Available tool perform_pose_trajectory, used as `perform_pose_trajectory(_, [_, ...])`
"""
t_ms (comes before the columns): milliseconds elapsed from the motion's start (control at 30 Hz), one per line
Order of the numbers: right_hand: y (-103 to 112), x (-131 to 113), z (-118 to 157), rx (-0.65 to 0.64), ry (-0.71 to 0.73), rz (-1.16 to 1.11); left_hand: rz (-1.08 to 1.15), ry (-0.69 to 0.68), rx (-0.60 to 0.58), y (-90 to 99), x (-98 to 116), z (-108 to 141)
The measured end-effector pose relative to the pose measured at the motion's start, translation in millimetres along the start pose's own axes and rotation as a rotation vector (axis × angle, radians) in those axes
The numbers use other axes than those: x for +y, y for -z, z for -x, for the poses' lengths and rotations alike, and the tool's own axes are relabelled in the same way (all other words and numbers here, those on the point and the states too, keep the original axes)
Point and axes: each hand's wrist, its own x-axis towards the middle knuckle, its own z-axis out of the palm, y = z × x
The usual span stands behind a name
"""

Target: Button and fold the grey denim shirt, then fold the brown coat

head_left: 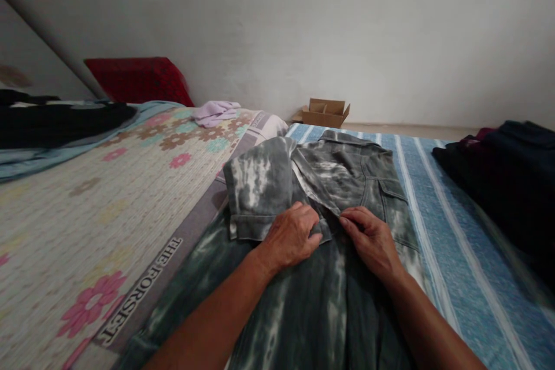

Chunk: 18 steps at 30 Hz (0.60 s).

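A grey and white tie-dyed shirt [338,165] lies across the bed, with a flapped chest pocket showing at its right. Darker green tie-dyed cloth [281,312] spreads below it towards me; I cannot tell whether it is part of the same garment. My left hand [292,234] is closed at the hem of the folded-over sleeve [260,179], fingers curled on the cloth. Just to its right, my right hand [370,240] pinches the pointed end of a shirt edge between thumb and fingers.
A floral bedspread [143,185] covers the left side, a blue striped sheet [437,202] the right. Dark folded clothes [507,185] are piled at far right, black clothes [65,124] at far left. A lilac cloth [215,113], red object [139,78] and open cardboard box [325,113] are towards the wall.
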Motion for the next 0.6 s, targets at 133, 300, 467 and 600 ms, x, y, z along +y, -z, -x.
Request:
perform_pose_trajectory(133, [0.7,-1.4,0.8,0.003,-0.021,-0.025,-0.042,0.043,-0.053,1.0,9.2,2.0])
perform_pose_trajectory(300, [0.8,-2.7,1.5,0.011,-0.027,-0.030,-0.060,0.042,-0.081,-0.4,9.7,3.4])
perform_pose_trajectory(467, [0.2,-1.6,1.9,0.008,-0.036,-0.034,-0.031,0.004,-0.064,-3.7,6.4,3.1])
perform_pose_trajectory(600, [0.2,-1.9,1.6,0.003,-0.038,-0.035,0.139,0.044,-0.021,-3.5,0.6,-0.6])
